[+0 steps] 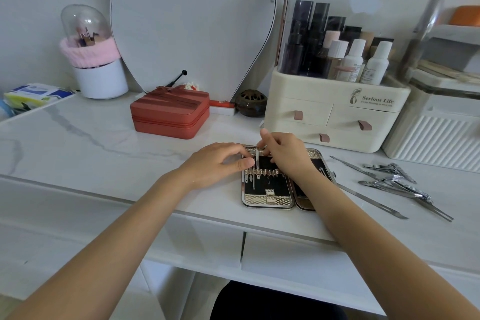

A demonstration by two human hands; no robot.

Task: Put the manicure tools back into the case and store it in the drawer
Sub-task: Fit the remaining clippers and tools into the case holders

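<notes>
While the open manicure case (270, 189) lies flat near the front edge of the worktop (91, 143), both hands work over its far half. The right hand (285, 153) has its fingers curled down, pinching the top of a thin metal tool (257, 163) that stands in the left leaf's row of loops; the left hand (220, 161) rests on the case's left edge, fingers bent over the rim with the thumb pressed against the side — steadying it rather than gripping a tool, as far as I can tell.

A few slim tools already sit in the loops. The rest — clippers and long files in a loose pile (394, 179) — lie on the worktop to the right of the case, toward the right edge, in front of the cosmetic organiser (337, 117).

The likely trouble is the thin tool missing its loop or catching under the band, since the loops look tight and close together. The right forearm also crosses one long file (371, 200) near the front edge; a careless sweep could knock it off. The drawer (298, 254) under the worktop appears closed.
</notes>
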